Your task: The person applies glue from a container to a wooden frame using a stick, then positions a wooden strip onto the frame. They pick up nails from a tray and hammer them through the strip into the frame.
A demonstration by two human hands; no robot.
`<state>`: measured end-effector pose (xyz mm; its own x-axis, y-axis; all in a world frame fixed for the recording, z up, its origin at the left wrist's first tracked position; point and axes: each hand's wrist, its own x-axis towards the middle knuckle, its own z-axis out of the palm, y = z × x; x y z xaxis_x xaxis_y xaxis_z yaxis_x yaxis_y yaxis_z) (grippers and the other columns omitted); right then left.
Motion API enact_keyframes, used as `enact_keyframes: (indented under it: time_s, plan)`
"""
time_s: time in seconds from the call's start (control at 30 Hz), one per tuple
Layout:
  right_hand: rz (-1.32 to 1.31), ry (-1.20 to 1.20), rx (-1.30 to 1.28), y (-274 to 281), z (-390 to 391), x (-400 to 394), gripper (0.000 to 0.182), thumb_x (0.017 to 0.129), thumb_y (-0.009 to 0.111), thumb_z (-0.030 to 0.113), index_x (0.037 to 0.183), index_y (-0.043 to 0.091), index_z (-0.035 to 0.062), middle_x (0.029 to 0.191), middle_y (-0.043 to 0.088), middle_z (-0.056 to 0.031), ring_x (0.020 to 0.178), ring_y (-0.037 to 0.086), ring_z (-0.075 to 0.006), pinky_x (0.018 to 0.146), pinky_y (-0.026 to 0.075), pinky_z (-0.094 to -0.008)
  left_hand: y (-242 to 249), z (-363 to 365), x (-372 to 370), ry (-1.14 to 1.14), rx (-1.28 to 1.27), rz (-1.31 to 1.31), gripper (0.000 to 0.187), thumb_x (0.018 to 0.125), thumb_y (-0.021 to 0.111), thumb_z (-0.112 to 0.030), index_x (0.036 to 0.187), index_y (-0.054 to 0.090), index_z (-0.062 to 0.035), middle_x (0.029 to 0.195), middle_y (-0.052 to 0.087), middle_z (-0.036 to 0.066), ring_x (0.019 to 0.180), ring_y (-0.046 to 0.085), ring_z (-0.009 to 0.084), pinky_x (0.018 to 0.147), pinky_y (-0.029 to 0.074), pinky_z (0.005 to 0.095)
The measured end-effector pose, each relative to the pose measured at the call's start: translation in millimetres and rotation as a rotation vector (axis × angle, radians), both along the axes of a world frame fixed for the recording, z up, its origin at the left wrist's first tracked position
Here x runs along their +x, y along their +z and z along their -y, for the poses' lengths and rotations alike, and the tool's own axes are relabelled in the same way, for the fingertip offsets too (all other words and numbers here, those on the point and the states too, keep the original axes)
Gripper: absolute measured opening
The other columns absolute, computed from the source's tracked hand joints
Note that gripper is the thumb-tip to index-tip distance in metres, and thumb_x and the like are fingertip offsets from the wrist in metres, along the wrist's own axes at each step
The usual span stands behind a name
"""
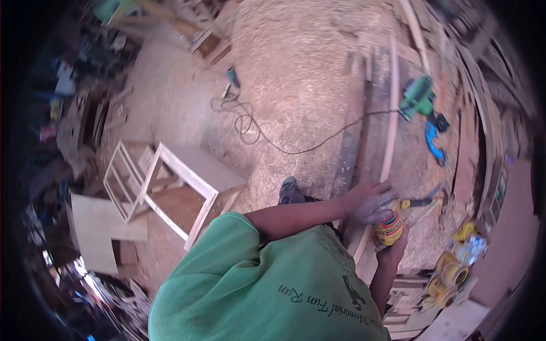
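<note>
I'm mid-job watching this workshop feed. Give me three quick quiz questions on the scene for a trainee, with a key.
1. Multiple choice: what colour is the power tool that the cable on the floor leads to? A) red B) green C) white
2. True or false: the person's left hand is touching the yellow container.
3. Short answer: which lies nearer to that container, the blue tool or the tool with the yellow-and-black handle?

Key: 1. B; 2. true; 3. the tool with the yellow-and-black handle
</note>
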<state>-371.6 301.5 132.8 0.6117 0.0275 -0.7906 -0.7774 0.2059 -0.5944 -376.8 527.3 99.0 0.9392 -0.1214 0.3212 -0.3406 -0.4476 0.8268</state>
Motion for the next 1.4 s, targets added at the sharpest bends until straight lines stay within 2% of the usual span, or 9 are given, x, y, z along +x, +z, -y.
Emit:
enact_keyframes:
  time_s: [0.37, 0.47, 0.57, 0.7, 0.83, 1.03, 1.13, 1.27, 1.4]
  plan:
    - [1.053, 0.606, -0.405, 18.0, -226.8, -13.1, 0.044, 0.104, 0.068, 0.031, 0.135, 0.058, 0.0008, 0.124, 0.064, -0.0152, 0.115, 0.064, -0.0245, 0.102, 0.052, -0.0429, -59.9, -158.3, -73.1, 0.723, -0.124, -0.02, 0.053, 0.106, 0.053, -0.053, 0.133, 0.06, -0.0076, 0.117, 0.069, 0.022, 0.105, 0.072, 0.0426, 0.092, 0.059, 0.0458]
    - [1.324, 0.863, -0.449, 26.6, -275.7, -34.9, 0.046, 0.103, 0.071, 0.027, 0.137, 0.057, -0.0013, 0.128, 0.062, -0.0153, 0.12, 0.06, -0.0253, 0.107, 0.049, -0.0404, 17.6, -239.6, -138.7, 0.471, -1.178, -0.863, 0.054, 0.109, 0.047, -0.056, 0.13, 0.062, -0.0081, 0.102, 0.073, 0.015, 0.096, 0.075, 0.0382, 0.092, 0.061, 0.0405]
    - [1.379, 1.077, -0.316, 41.6, -327.0, -59.2, 0.05, 0.102, 0.073, 0.027, 0.139, 0.056, -0.0023, 0.131, 0.06, -0.0149, 0.123, 0.058, -0.0258, 0.108, 0.047, -0.0388, 16.1, -268.5, -184.2, 0.538, -1.327, -0.887, 0.059, 0.109, 0.046, -0.061, 0.126, 0.064, -0.0073, 0.095, 0.073, 0.011, 0.092, 0.075, 0.033, 0.091, 0.061, 0.0389]
    - [1.18, 1.209, -0.211, 32.6, -373.7, -51.4, 0.055, 0.106, 0.066, 0.046, 0.136, 0.06, -0.0004, 0.123, 0.067, -0.014, 0.112, 0.067, -0.0261, 0.1, 0.054, -0.04, -1.9, -263.8, -210.1, 0.998, -1.021, -0.359, 0.064, 0.103, 0.057, -0.062, 0.133, 0.06, -0.0055, 0.114, 0.071, 0.018, 0.103, 0.074, 0.0366, 0.093, 0.06, 0.0449]
    - [0.165, 1.095, 0.103, 27.9, -418.8, -49.5, 0.061, 0.111, 0.045, 0.061, 0.132, 0.065, 0.0068, 0.104, 0.076, -0.0089, 0.078, 0.074, -0.0229, 0.061, 0.061, -0.0376, 39.6, -248.9, -236.0, 1.361, -0.392, -0.11, 0.063, 0.101, 0.066, -0.054, 0.139, 0.054, -0.0059, 0.131, 0.064, 0.024, 0.114, 0.07, 0.0426, 0.094, 0.058, 0.0485]
    - [0.687, 1.329, 0.023, 3.8, -454.5, -53.8, 0.045, 0.111, 0.057, 0.039, 0.133, 0.062, 0.0004, 0.118, 0.07, -0.0121, 0.097, 0.071, -0.0236, 0.081, 0.059, -0.0353, 1.4, -279.3, -238.4, 1.421, -0.753, -0.081, 0.043, 0.109, 0.059, -0.039, 0.137, 0.055, -0.0051, 0.128, 0.063, 0.027, 0.113, 0.07, 0.0435, 0.095, 0.058, 0.0482]
    - [1.089, 1.474, -0.061, 7.5, -479.8, -47.6, 0.043, 0.105, 0.068, 0.027, 0.135, 0.059, -0.0034, 0.124, 0.064, -0.0162, 0.113, 0.064, -0.0273, 0.1, 0.051, -0.038, -63.0, -290.0, -214.7, 1.608, -0.123, -0.18, 0.045, 0.111, 0.052, -0.043, 0.14, 0.054, -0.0087, 0.128, 0.063, 0.026, 0.103, 0.072, 0.043, 0.089, 0.058, 0.0481]
    - [1.362, 1.638, -0.014, 2.0, -511.7, -20.1, 0.046, 0.103, 0.07, 0.026, 0.137, 0.059, -0.0042, 0.124, 0.064, -0.017, 0.117, 0.061, -0.0262, 0.106, 0.048, -0.0399, -24.0, -311.8, -203.7, 1.313, -1.584, -0.275, 0.065, 0.107, 0.044, -0.071, 0.141, 0.056, -0.0157, 0.129, 0.068, 0.014, 0.099, 0.076, 0.0278, 0.082, 0.064, 0.0532]
    - [1.219, 1.735, 0.206, -10.6, -548.8, 9.2, 0.045, 0.107, 0.065, 0.03, 0.137, 0.061, -0.0033, 0.124, 0.065, -0.0159, 0.115, 0.063, -0.0248, 0.102, 0.05, -0.0383, -23.5, -318.3, -201.8, 1.319, -1.558, -0.357, 0.08, 0.096, 0.052, -0.083, 0.146, 0.047, -0.0204, 0.13, 0.066, 0.012, 0.101, 0.074, 0.026, 0.073, 0.066, 0.0452]
